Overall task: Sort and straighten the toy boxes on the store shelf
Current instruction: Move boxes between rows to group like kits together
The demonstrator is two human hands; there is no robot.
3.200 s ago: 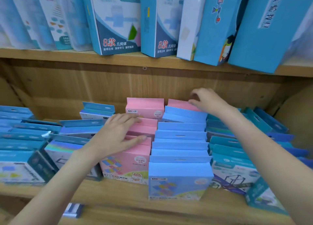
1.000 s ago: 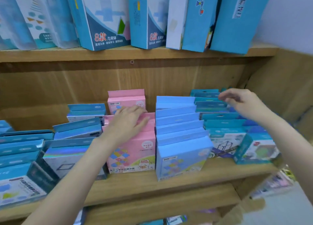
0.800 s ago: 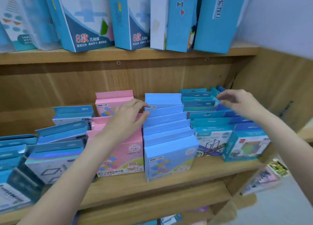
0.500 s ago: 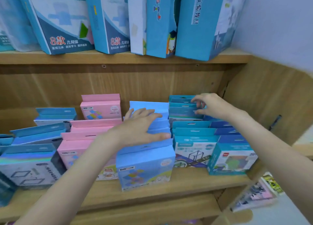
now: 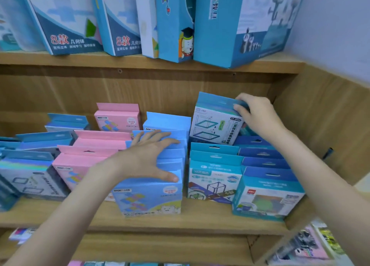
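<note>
Rows of small toy boxes stand on the middle wooden shelf (image 5: 180, 219). My left hand (image 5: 149, 155) lies flat with spread fingers on the tops of the light blue row (image 5: 152, 195), thumb at the front box's top edge. My right hand (image 5: 258, 114) grips the top right corner of a teal and white box (image 5: 215, 125), lifted and tilted above the back of the teal row (image 5: 214, 177). A pink row (image 5: 80, 165) stands to the left, and a dark blue row (image 5: 266, 193) at the far right.
Tall blue boxes (image 5: 230, 25) lean on the upper shelf right above. The shelf's wooden side wall (image 5: 324, 125) closes the right end. Holographic and blue boxes (image 5: 32, 177) fill the left. More toys show on the lower shelf (image 5: 312, 243).
My right hand has pulled a teal and white box up out of the back of its row. My left hand stays on the light blue row. The camera has shifted right.
</note>
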